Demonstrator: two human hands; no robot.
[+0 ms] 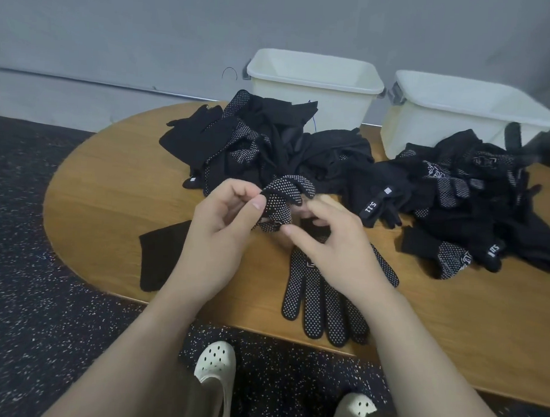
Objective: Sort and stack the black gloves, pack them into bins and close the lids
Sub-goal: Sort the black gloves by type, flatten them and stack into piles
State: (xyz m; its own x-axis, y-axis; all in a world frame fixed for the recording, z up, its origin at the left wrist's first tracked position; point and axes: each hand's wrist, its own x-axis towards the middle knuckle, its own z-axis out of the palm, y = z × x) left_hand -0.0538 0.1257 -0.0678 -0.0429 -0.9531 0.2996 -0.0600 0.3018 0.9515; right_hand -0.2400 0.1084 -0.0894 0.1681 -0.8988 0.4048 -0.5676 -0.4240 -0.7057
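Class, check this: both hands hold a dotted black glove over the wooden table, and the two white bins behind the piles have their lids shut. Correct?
Not quite. In the head view both white bins stand open, no lids on. The rest holds: both hands hold the dotted glove over the wooden table.

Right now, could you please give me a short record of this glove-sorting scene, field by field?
left hand: left hand pinches the dotted glove
right hand: right hand also grips that glove
flat glove: second dotted glove lies flat at the near edge of the table
plain glove: plain black glove lies beside it
piles: left pile, right pile
bins: left bin and right bin, lids off, empty as far as visible
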